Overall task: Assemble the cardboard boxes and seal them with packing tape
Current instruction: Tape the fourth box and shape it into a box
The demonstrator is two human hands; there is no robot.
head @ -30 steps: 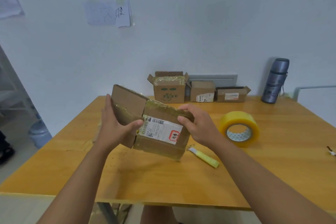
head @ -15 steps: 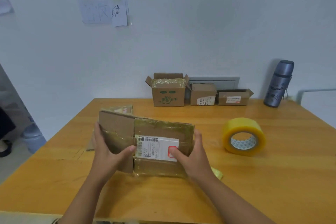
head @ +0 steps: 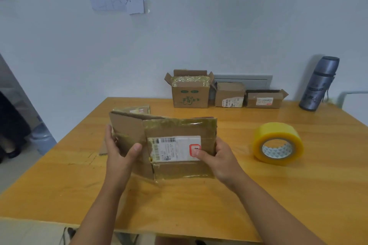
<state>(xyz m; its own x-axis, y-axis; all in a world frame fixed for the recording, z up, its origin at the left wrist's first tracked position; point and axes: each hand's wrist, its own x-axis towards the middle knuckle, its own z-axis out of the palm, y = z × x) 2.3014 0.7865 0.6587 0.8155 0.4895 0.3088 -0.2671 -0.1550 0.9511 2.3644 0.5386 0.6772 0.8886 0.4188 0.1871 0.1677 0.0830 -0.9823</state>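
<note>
- Flattened cardboard box point(head: 175, 145): held upright above the near half of the wooden table point(head: 258, 195), its labelled face towards the camera; old tape covers its top and bottom edges, and a plain flap stands out to the left.
- Left hand point(head: 119, 155): grasps the box's left flap, thumb point(head: 134, 150) pressed on the front face, fingers wrapped behind the edge; the forearm rises from the lower left.
- Right hand point(head: 219, 158): grasps the box's right edge, thumb laid across the white shipping label point(head: 175, 148) beside a red-bordered sticker; fingers are hidden behind the cardboard; the forearm enters from the lower right.
- Roll of yellow packing tape point(head: 277, 143): stands on its side on the table, to the right of the box and apart from it.
- Three small cardboard boxes point(head: 229, 94): lined up at the table's far edge against the wall, the leftmost with flaps open.
- Grey flask point(head: 319, 83): upright at the far right corner.
- Another flattened carton point(head: 131, 109): lies on the table behind the held box.
</note>
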